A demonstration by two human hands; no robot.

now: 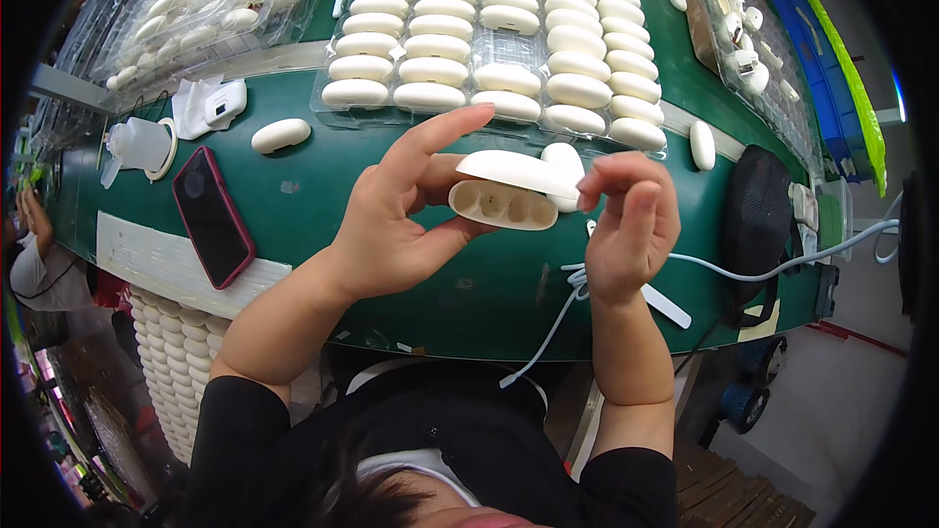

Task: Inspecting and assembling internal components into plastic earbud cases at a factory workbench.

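Note:
A cream-white earbud charging case [503,207] is held up over the green table, its lid raised and several round hollows showing inside. My left hand [391,205] grips it by its left end, with the thumb below and the index finger stretched out above. Just off the case's right end is my right hand [634,225], its fingers loosely bent and apart, with nothing visible in them. Partly hidden behind the case lies a white rounded piece [562,161]. Beyond my hands stands a clear tray [509,47] filled with rows of closed cases.
Left of my hands lie a phone [212,218] in a red-edged cover, a loose case [281,136] and a small white device [225,105]. At right are a pale cable [743,276], a black pouch [758,205] and a tray of parts [748,39]. Another person [44,264] sits far left.

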